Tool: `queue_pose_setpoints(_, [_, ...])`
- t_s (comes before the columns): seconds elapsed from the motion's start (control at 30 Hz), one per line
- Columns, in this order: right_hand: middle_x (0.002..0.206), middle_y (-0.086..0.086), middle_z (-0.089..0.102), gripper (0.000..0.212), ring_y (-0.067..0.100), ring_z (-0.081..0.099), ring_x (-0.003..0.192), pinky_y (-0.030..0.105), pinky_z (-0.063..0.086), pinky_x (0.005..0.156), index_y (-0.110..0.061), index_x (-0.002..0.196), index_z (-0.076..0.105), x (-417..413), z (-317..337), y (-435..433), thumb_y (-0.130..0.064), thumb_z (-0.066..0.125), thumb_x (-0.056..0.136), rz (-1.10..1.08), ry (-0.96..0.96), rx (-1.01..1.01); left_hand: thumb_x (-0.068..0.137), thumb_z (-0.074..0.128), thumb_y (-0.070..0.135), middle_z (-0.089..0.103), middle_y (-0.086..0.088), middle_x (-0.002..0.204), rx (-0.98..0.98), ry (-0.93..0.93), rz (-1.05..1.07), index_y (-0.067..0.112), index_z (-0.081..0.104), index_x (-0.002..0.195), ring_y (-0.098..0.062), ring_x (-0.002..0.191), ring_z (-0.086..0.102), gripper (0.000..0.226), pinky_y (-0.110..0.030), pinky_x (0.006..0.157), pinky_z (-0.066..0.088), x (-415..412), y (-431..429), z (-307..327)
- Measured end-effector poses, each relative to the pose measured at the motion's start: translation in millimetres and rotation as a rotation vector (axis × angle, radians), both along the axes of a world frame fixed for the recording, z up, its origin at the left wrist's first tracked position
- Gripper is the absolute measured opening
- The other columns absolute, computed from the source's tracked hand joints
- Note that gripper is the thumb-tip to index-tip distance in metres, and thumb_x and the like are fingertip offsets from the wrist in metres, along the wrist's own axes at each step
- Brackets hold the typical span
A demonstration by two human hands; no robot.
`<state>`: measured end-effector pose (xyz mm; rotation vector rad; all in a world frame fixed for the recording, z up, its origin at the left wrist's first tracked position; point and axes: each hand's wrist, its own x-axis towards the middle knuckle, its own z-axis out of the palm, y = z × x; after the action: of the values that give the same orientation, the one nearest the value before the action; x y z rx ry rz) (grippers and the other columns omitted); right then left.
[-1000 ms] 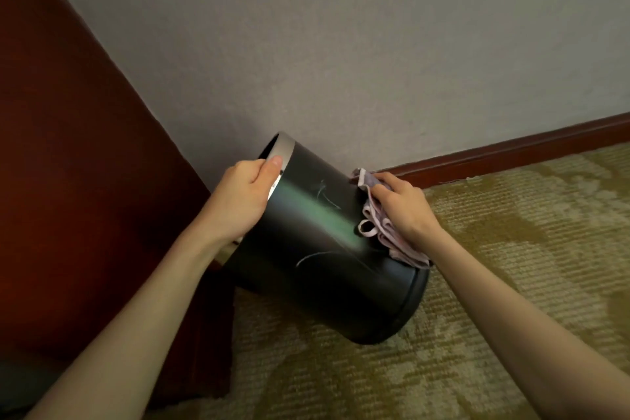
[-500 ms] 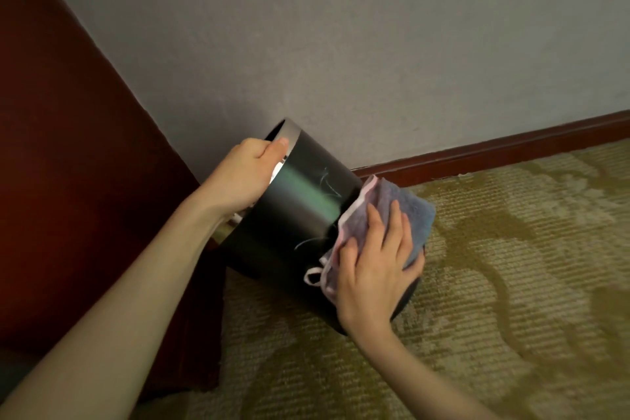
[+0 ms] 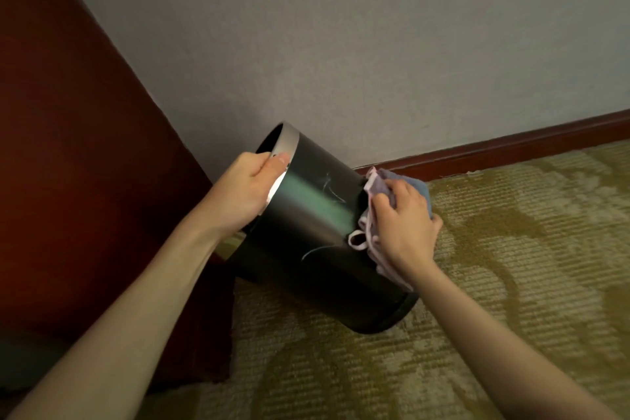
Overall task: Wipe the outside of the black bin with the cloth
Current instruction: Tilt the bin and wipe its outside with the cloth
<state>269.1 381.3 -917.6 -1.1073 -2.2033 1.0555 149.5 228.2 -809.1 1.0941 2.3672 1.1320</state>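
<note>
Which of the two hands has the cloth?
The right hand holds the cloth against the side of the black bin, near its base; the left hand only grips the silver rim.

Tilted bin (image 3: pixel 317 225) on carpet (image 3: pixel 511 283); cloth (image 3: pixel 385 187) against its right side.

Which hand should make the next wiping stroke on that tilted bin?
Right. The right hand holds the cloth against the side of the black bin, while the left hand grips its silver rim, holding it tilted.
</note>
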Motion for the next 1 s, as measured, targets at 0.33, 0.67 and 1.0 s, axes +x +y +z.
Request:
queue_pose_setpoints(0.33, [0.126,0.013,0.061,0.033,0.037,0.050,0.117,0.053,0.033,0.104,-0.019,0.093,0.060,-27,19,41,-0.040,0.035,0.094,0.202,-0.160,-0.205,0.094,0.037,0.042,0.051,-0.038,0.077,0.030,-0.025,0.015,-0.017,0.050,0.088,-0.045,0.067,0.053,0.061,-0.057,0.067,0.044,-1,-7,-4])
queue_pose_setpoints(0.67, [0.145,0.004,0.047,0.043,0.026,0.036,0.135,0.057,0.015,0.112,-0.017,0.128,0.052,-27,29,-22,-0.033,0.032,0.094,-0.023,-0.061,0.031,0.099,0.038,0.031,0.048,-0.016,0.072,-0.017,0.045,0.113,-0.012,0.055,0.078,-0.028,0.066,0.045,0.051,-0.046,0.065,0.039,-8,6,-1])
queue_pose_setpoints(1.0, [0.147,0.014,0.044,0.051,0.034,0.037,0.138,0.064,0.024,0.106,-0.013,0.128,0.056,-8,13,-97,-0.031,0.040,0.083,-0.080,0.026,0.376,0.086,0.039,0.046,0.048,-0.012,0.070,-0.023,0.060,0.104,-0.015,0.050,0.078,-0.019,0.067,0.045,0.062,-0.054,0.072,0.047,-7,15,0])
